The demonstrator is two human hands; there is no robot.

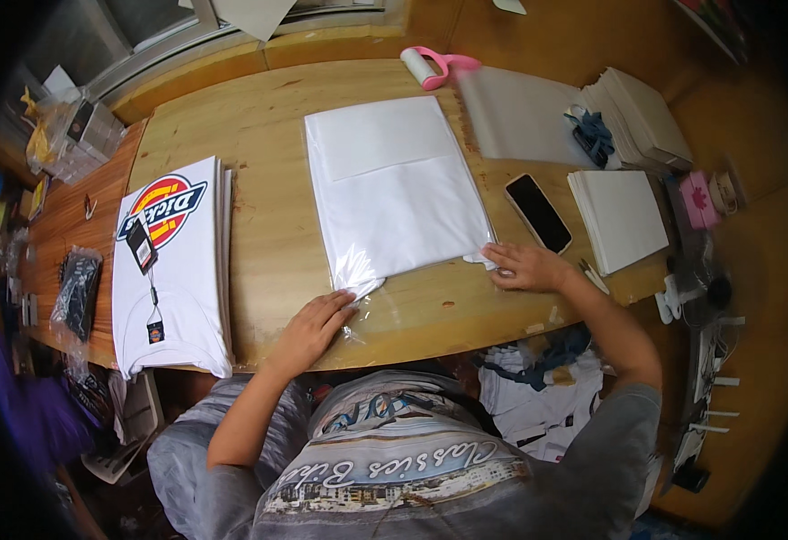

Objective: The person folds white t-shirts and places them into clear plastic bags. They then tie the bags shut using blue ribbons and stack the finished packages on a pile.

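Observation:
A folded white T-shirt point(394, 220) lies in a clear plastic bag point(355, 266) on the table, with a white rectangular sheet point(380, 139) over its far half. At the bag's near left corner, my left hand point(311, 331) is closed on the crinkled plastic, fingers together. My right hand point(527, 267) pinches the near right corner, where a bit of white fabric bunches by the fingertips. Left of the bag sits a stack of folded white T-shirts point(178, 288); the top one bears a large coloured print and a black hang tag point(141, 246) on a cord.
To the right are a phone point(538, 212), a pile of white sheets point(619, 220) and stacked bags point(633, 117). A pink-handled lint roller point(425, 68) lies at the far edge. Black packets point(79, 288) are at far left. White garments point(547, 405) sit below the table's front edge.

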